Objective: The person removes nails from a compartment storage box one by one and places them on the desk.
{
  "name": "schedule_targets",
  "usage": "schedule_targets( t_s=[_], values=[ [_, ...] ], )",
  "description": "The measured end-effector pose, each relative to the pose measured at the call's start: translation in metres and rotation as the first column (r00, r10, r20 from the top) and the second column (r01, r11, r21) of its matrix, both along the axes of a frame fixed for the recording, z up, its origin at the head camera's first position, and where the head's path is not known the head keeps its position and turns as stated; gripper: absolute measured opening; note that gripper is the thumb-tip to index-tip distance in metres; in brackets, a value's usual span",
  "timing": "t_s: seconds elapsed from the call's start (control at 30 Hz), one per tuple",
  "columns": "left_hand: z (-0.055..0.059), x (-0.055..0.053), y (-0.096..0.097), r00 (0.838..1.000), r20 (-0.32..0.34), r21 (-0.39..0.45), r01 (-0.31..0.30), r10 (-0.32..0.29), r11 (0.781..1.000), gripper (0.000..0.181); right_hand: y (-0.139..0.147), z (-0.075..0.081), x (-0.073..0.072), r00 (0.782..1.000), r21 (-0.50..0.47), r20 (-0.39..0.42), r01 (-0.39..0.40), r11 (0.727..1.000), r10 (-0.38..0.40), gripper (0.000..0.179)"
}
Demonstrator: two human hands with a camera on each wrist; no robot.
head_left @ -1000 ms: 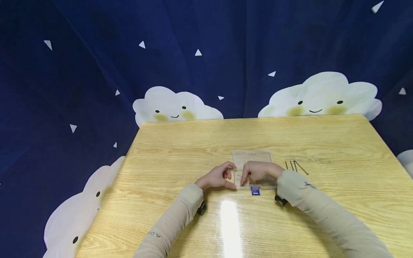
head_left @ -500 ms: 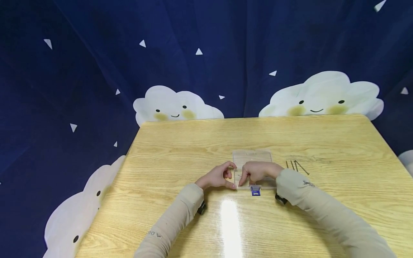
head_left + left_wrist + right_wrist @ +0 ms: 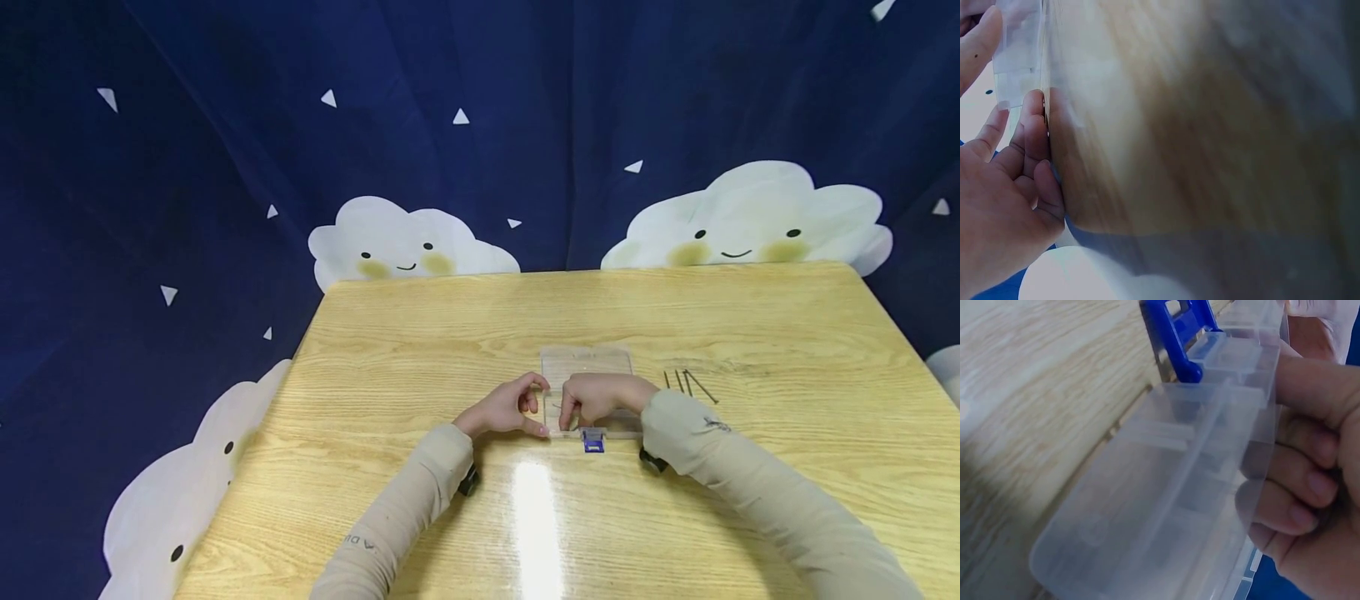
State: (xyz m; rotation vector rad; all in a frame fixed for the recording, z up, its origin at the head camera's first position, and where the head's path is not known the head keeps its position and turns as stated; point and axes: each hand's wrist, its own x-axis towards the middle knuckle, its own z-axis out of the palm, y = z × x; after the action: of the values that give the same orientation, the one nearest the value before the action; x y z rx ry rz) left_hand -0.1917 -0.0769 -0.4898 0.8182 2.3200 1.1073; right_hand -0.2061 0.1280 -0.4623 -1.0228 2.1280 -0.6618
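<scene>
Clear box [image 3: 621,433] sits on the table right in front of the person, long axis running L–R, w/ its lid [image 3: 573,362] laid back on the far side. Blue latch [image 3: 593,442] hangs off the near wall, approx. mid-length. L hand [image 3: 506,408] is at the box's L end, thumb at the near corner, index at the far one, half-curled & holding that end. R hand [image 3: 600,396] comes over from the R, index pointing down inside, L of the latch, other fingers curled; can't tell if it pinches anything. So R is nearer the inside, L has the end. Three dark nails [image 3: 701,387] lie apart, R of the box. Table [image 3: 420,333] is wood; navy curtain [image 3: 420,50] behind.
</scene>
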Motion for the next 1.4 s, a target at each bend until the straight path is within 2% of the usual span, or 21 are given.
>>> schedule_targets(
  t_s=[0.13,0.37,0.6,0.77,0.97,1.27,1.37,1.4],
  values=[
    [0.001,0.000,0.000,1.000,-0.008,-0.004,-0.001,0.001,1.000,0.059,0.000,-0.001,0.000,1.000,-0.007,-0.027,-0.004,1.000,0.003,0.041],
    [0.003,0.001,0.000,1.000,-0.002,-0.006,-0.001,0.001,1.000,0.059,0.000,-0.001,0.001,0.993,-0.052,-0.101,-0.063,0.997,0.058,0.033],
    [0.002,0.001,0.001,1.000,0.014,0.006,-0.007,0.007,1.000,0.058,0.003,-0.003,0.003,0.988,-0.082,-0.145,-0.060,0.995,0.048,0.027],
    [0.000,0.001,0.001,1.000,0.018,-0.005,-0.020,0.020,1.000,0.058,0.005,-0.008,0.004,0.967,-0.136,-0.243,-0.111,0.984,0.076,0.017],
    [-0.002,0.001,0.002,1.000,0.013,0.011,-0.016,0.016,1.000,0.058,0.005,-0.012,0.005,0.944,-0.157,-0.319,-0.135,0.978,0.079,0.013],
    [0.000,0.000,0.001,1.000,0.016,-0.005,-0.012,0.012,1.000,0.058,0.004,-0.013,0.008,0.903,-0.124,-0.422,-0.146,0.981,0.081,0.012],
    [-0.001,0.000,0.001,1.000,0.015,0.013,-0.012,0.011,1.000,0.058,0.005,-0.012,0.010,0.892,-0.110,-0.444,-0.144,0.983,0.080,0.013],
    [0.005,0.003,0.001,1.000,0.019,0.021,-0.011,0.011,1.000,0.058,0.004,-0.012,0.011,0.892,-0.104,-0.444,-0.138,0.985,0.078,0.014]
  ],
)
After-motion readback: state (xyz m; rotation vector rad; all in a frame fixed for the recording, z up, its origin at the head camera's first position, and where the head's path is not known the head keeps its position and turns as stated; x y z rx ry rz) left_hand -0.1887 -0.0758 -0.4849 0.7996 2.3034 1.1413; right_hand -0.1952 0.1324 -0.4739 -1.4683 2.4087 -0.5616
